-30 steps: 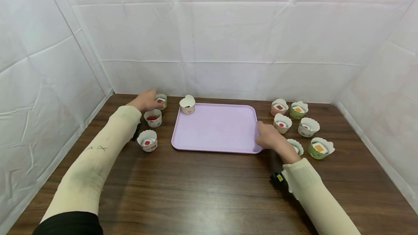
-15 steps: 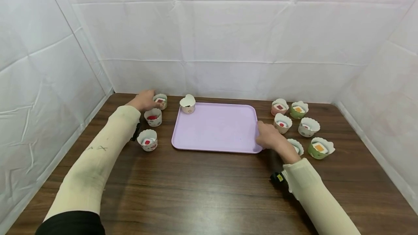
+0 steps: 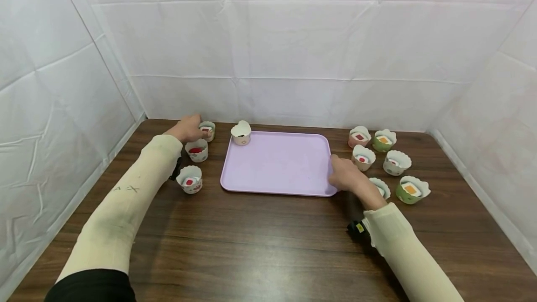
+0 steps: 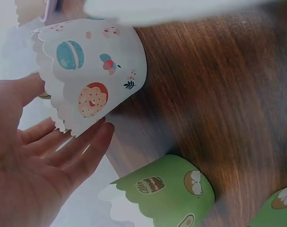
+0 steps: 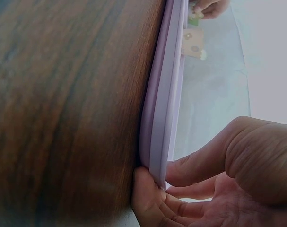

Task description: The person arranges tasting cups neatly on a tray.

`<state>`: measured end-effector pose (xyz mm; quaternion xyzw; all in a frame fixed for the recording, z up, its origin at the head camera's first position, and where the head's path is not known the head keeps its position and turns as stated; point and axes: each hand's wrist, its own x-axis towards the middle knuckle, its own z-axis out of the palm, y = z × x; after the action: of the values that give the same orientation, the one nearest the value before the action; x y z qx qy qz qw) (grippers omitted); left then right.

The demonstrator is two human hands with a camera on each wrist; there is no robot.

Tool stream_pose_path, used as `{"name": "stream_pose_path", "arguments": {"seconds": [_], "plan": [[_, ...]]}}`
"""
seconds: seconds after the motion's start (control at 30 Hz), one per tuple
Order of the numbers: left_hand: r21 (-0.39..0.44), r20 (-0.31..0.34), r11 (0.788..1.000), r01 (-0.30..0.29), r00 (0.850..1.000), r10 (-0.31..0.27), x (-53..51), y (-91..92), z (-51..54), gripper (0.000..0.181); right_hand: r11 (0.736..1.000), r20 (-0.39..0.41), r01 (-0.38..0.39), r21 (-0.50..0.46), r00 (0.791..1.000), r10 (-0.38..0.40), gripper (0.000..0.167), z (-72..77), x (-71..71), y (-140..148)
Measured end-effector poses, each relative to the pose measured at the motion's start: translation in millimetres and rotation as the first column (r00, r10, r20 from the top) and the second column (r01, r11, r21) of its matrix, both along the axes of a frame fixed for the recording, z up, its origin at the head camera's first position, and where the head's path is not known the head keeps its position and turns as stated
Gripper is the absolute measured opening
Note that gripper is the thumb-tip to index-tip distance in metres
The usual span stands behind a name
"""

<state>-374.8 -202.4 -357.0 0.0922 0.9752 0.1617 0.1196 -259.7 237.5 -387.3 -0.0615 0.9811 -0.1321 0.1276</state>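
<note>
At the back left, my left hand [image 3: 184, 128] has its thumb and fingers round a pale green cup [image 3: 211, 131]. In the left wrist view the thumb and fingers of this hand [image 4: 34, 161] reach behind a white patterned cup [image 4: 98, 71], which hides most of their grasp. My right hand [image 3: 351, 180] pinches the right edge of the lilac tray [image 3: 277, 162]. Seen from the right wrist, the thumb of that hand [image 5: 219, 179] lies over the rim of the tray [image 5: 164, 109], with fingers under it. A cream cup [image 3: 241, 139] stands at the tray's back left corner.
Nearer on the left stand two white cups with red pieces inside, a middle one [image 3: 197, 155] and a front one [image 3: 190, 186]. Green cups [image 4: 171, 189] show low in the left wrist view. Several cups, among them a green one [image 3: 409, 195], stand right of the tray.
My left hand and the pale green cup have shifted slightly, first left and then back right. The right hand and the tray have stayed where they were.
</note>
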Motion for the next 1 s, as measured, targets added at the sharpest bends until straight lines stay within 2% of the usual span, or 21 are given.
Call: {"name": "stream_pose_path", "arguments": {"seconds": [0.27,0.47,0.67,0.8,1.0], "plan": [[0.036,0.014,0.999,-0.016,1.000,0.016,0.2,-4.2,0.1,0.058,1.000,0.000,0.003,0.003,1.000,-0.003,0.057,-1.9,1.0,-1.0],[0.115,-0.007,0.993,-0.026,1.000,0.027,2.4,-5.3,3.7,0.062,1.000,0.007,0.002,0.006,1.000,-0.002,0.059,-1.8,-0.4,-1.0],[0.182,-0.057,0.982,-0.039,0.997,0.050,3.4,-1.3,9.5,0.061,1.000,-0.004,-0.001,0.002,1.000,0.001,0.059,-0.6,0.6,0.5],[0.202,-0.111,0.979,-0.034,0.992,0.057,2.9,1.7,12.7,0.063,1.000,0.003,0.002,-0.004,1.000,-0.002,0.064,-0.5,2.1,0.1],[0.243,-0.167,0.970,-0.023,0.984,0.066,3.4,9.5,16.8,0.062,1.000,-0.011,0.005,-0.001,1.000,-0.005,0.061,-1.6,1.6,-0.4]]}}
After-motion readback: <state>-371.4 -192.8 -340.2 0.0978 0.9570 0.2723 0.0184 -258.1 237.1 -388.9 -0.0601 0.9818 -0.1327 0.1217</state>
